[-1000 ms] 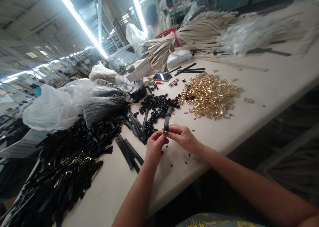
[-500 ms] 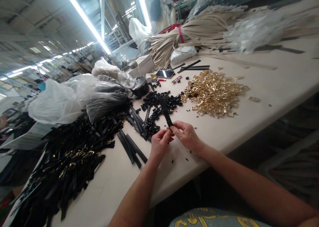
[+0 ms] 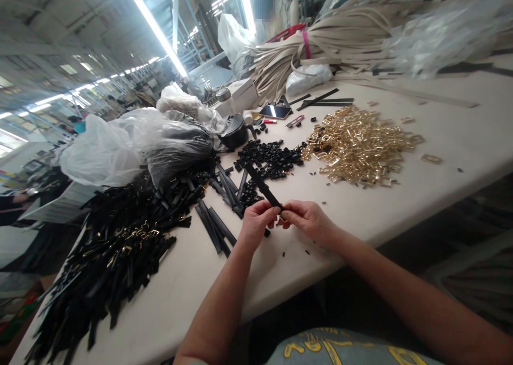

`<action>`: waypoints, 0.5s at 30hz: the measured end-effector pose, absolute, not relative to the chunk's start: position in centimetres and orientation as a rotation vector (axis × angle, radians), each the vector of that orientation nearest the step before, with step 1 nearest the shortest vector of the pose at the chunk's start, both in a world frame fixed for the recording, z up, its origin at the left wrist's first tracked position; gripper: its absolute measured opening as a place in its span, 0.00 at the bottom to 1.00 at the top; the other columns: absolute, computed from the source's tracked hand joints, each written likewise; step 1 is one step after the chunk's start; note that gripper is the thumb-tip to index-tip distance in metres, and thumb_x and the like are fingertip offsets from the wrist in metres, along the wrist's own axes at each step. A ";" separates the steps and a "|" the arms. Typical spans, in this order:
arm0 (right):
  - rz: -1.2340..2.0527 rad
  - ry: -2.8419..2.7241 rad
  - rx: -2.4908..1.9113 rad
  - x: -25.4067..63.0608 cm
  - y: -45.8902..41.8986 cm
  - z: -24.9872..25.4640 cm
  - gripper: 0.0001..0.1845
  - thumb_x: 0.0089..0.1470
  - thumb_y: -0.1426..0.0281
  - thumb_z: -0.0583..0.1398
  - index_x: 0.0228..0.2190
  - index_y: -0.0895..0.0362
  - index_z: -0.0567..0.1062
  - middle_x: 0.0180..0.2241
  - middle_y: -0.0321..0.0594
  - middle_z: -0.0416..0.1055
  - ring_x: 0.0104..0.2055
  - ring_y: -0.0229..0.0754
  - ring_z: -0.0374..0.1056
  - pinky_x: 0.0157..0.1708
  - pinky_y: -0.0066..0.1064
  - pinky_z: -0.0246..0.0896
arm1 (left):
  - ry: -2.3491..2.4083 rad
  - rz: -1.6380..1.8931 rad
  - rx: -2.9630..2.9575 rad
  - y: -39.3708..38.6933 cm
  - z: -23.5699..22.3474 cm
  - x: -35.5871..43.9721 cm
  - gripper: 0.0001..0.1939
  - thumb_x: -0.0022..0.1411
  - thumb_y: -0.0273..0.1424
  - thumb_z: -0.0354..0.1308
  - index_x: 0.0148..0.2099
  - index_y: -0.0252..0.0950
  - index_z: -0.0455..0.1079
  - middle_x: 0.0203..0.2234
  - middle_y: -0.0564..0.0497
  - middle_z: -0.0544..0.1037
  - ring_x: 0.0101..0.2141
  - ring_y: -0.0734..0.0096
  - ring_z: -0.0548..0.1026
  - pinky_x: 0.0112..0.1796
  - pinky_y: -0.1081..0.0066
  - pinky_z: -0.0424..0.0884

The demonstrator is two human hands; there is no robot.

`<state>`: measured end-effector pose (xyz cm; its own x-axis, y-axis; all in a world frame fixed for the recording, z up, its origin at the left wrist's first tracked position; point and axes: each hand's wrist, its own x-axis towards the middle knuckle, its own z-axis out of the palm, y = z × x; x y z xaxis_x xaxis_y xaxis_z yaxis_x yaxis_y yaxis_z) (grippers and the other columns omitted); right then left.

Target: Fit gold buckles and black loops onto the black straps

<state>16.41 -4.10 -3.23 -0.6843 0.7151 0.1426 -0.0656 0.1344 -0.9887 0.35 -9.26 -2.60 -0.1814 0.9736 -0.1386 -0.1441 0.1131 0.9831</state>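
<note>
Both of my hands meet over the cream table point(image 3: 441, 183), pinching the near end of a short black strap point(image 3: 262, 187). My left hand point(image 3: 255, 225) grips it from the left and my right hand point(image 3: 308, 220) from the right, fingers pressed together. The strap points away and to the left, over a heap of small black loops point(image 3: 268, 159). A pile of gold buckles point(image 3: 360, 143) lies just right of the loops. A few loose black straps point(image 3: 214, 226) lie left of my hands.
A big heap of black straps with gold fittings point(image 3: 108, 258) fills the table's left side, with plastic bags point(image 3: 132, 146) behind it. A bundle of cream straps point(image 3: 332, 39), a phone point(image 3: 276, 111) and a black pot point(image 3: 234, 132) lie farther back. A person stands at the far end.
The strap has swung from pointing straight away to leaning left. My hands have shifted slightly right and stay pinched on its near end. The camera has drifted.
</note>
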 end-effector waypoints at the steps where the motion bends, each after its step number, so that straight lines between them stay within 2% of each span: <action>1: 1.640 -1.770 -0.615 16.4 -4.1 -3.2 0.16 0.57 0.58 0.58 0.31 0.59 0.74 0.28 0.41 0.75 0.28 0.39 0.71 0.31 0.30 0.68 | 1.323 1.310 0.921 -9.2 -2.5 0.5 0.14 0.47 0.38 0.69 0.31 0.33 0.75 0.16 0.56 0.69 0.16 0.82 0.62 0.19 0.78 0.57; 5: 1.540 -1.751 -0.681 16.5 -3.9 -3.3 0.16 0.57 0.58 0.59 0.30 0.59 0.75 0.26 0.40 0.75 0.28 0.38 0.71 0.31 0.29 0.67 | 1.425 1.329 0.992 -9.1 -1.6 0.0 0.14 0.46 0.39 0.69 0.30 0.33 0.75 0.17 0.56 0.70 0.17 0.81 0.64 0.20 0.77 0.61; 10: 1.407 -1.602 -0.895 16.4 -3.5 -3.7 0.15 0.54 0.59 0.60 0.27 0.58 0.73 0.23 0.40 0.75 0.24 0.38 0.69 0.26 0.28 0.66 | 1.531 1.625 0.947 -8.6 -1.2 -4.0 0.15 0.51 0.41 0.67 0.32 0.34 0.73 0.19 0.55 0.71 0.18 0.81 0.65 0.21 0.78 0.62; 15: 1.271 -1.613 -0.958 16.4 -3.3 -3.8 0.13 0.53 0.61 0.59 0.25 0.58 0.72 0.20 0.36 0.71 0.19 0.34 0.62 0.21 0.25 0.57 | 1.742 1.638 1.041 -8.5 -1.6 -6.6 0.14 0.50 0.39 0.67 0.33 0.34 0.73 0.22 0.54 0.73 0.21 0.80 0.68 0.25 0.77 0.65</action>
